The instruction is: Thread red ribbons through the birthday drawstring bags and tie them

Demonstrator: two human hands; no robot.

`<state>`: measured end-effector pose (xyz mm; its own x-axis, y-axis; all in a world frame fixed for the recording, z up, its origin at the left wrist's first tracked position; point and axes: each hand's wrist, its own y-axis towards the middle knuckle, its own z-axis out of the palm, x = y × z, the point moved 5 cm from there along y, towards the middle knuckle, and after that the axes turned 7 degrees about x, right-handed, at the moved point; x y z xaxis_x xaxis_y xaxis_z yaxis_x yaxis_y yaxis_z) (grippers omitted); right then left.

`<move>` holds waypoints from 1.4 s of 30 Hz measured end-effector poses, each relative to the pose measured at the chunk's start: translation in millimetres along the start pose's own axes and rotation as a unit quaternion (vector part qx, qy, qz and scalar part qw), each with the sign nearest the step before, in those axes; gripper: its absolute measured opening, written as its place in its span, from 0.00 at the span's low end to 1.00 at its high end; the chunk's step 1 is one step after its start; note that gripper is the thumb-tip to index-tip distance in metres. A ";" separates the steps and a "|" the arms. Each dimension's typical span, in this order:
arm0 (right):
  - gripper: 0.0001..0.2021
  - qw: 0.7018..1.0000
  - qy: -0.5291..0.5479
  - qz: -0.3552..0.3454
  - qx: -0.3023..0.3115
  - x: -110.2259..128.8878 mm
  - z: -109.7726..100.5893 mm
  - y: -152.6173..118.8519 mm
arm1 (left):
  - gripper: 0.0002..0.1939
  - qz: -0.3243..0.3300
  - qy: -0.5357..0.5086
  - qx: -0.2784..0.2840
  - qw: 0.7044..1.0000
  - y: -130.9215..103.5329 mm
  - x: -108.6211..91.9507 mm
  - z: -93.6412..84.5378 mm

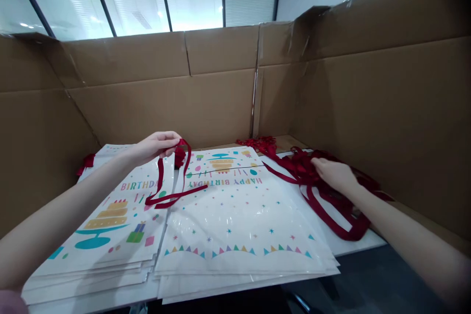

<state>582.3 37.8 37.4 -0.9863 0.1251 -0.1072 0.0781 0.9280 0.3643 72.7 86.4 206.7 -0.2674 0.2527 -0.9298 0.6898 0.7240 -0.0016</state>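
My left hand [162, 144] pinches a dark red ribbon [176, 197], whose loops and loose ends hang down over the printed birthday bags. On the right, my right hand [334, 174] reaches into a tangled heap of red ribbons [312, 164]; its fingertips are partly hidden among them, so I cannot tell whether they grip one. Two stacks of white plastic bags lie side by side: the left stack [106, 250] shows a cake on a blue stand, and the right stack [235, 216] shows "Happy Birthday" upside down with stars and bunting.
Tall cardboard walls [158, 108] enclose the back and both sides of the white table [362, 243]. More red ribbon [259, 144] lies at the back by the cardboard, and a red bit [86, 162] shows behind the left stack. Windows [128, 5] are above.
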 end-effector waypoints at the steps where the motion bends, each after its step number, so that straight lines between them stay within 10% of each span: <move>1: 0.09 0.999 -0.018 0.030 -0.013 -11.8 -8.1 4.6 | 0.12 -0.002 0.015 0.017 1.000 5.6 -4.4 9.3; 4: 0.11 0.997 -0.011 0.073 -0.035 -9.1 -32.9 17.2 | 0.12 0.003 0.045 0.072 0.996 23.3 -13.0 33.3; 7: 0.13 0.978 0.204 -0.039 -0.021 59.8 -58.9 26.4 | 0.12 0.004 0.053 0.120 0.991 39.6 -14.8 53.8; 13: 0.20 0.759 0.589 -0.240 0.138 232.8 -115.8 17.2 | 0.13 0.013 0.081 0.200 0.976 51.7 -15.1 90.9; 18: 0.23 0.668 0.613 -0.299 0.299 277.9 -123.3 4.3 | 0.14 -0.001 0.095 0.221 0.971 34.7 -1.2 85.7; 23: 0.24 0.750 0.531 -0.230 0.322 230.5 -92.5 10.3 | 0.14 -0.051 0.120 0.172 0.976 4.6 34.2 43.3; 31: 0.23 0.910 0.261 -0.045 0.318 73.6 -84.8 37.1 | 0.16 -0.102 0.133 0.137 0.976 -22.8 81.8 -5.2; 42: 0.12 0.949 -0.004 0.198 0.245 -51.4 -103.6 36.5 | 0.17 -0.119 0.146 0.150 0.971 -13.0 97.9 3.0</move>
<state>620.9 28.9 152.1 -0.8650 0.4982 -0.0594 0.5017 0.8596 -0.0966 39.5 99.8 114.6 -0.5929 0.3042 -0.7456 0.7379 0.5761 -0.3516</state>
